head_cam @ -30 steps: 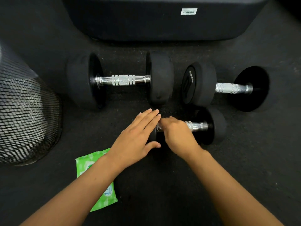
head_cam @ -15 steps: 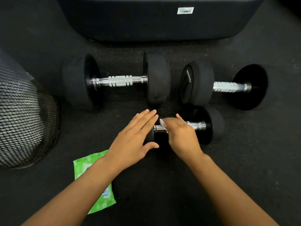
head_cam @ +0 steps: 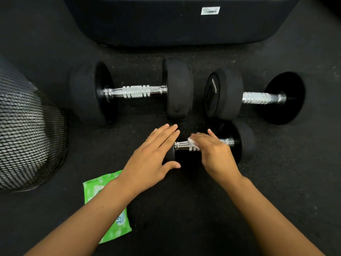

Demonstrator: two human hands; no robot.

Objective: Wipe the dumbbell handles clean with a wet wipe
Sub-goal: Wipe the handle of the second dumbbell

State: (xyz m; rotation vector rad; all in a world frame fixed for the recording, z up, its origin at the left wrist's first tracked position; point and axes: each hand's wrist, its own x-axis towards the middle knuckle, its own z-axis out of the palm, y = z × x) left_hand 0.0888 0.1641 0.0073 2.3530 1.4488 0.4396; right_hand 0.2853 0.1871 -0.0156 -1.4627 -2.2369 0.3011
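With the small dumbbell (head_cam: 212,145) steadied by the flat left hand (head_cam: 153,159) and the wet wipe (head_cam: 192,142) pressed on its handle (head_cam: 181,145) by the right hand (head_cam: 214,152), rolling was risked if that steadying slipped.

A black mesh bin (head_cam: 27,137) stood at the left on the dark speckled floor (head_cam: 295,182), something pale showing through its netting. At the far side sat a big black padded block (head_cam: 175,24) with a small white barcode label (head_cam: 210,10) stuck on its face, right of the middle.
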